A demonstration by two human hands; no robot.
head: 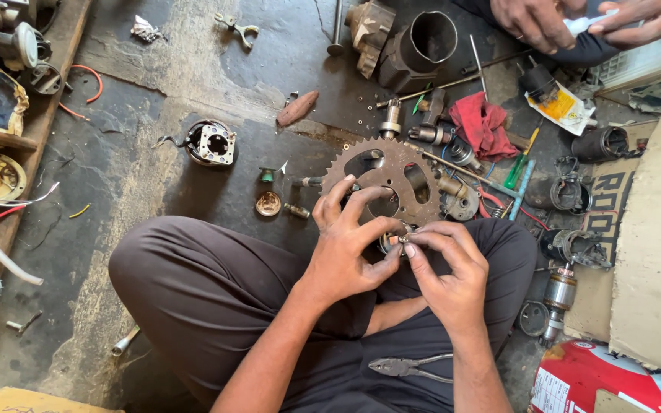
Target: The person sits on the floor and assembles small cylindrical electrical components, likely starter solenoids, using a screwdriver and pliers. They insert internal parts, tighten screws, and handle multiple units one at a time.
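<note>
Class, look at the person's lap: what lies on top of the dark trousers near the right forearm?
A pair of pliers lies on the trousers, jaws pointing left, beside the right forearm. The ends of its handles are covered by that forearm.

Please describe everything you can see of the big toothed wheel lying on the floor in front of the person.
The sprocket is a flat, round metal disc, brown with rust and grime, with small teeth all around its rim. It has a round centre hole and large curved cut-outs around it. It lies flat on the dark floor among loose parts. The left hand covers its near edge; whether the hand touches it is unclear.
</note>
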